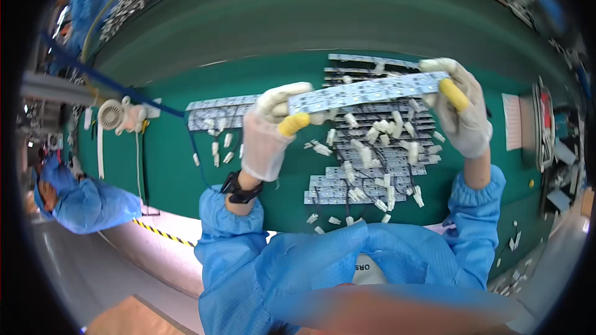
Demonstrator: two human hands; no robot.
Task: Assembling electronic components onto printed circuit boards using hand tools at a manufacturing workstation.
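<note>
Raised above the bench is an LED strip board (366, 92), a long pale panel with rows of small components. My left hand (276, 121), in a white glove with a yellow thumb cover, grips its left end. My right hand (458, 102), gloved the same way, pinches the right end. Beneath the board lies a stack of similar LED boards (323, 189) with dark wires and many white connectors (366, 155). Behind my left hand, a smaller group of LED boards (211, 111) lies on the green bench.
A small white fan (113, 115) stands at the left, near a blue cord (124, 87). A printed sheet (512, 121) and a tray-like holder (543, 127) are at the right. People in blue gowns (90, 205) work at the left and far corners. Loose connectors lie near the bench's front edge.
</note>
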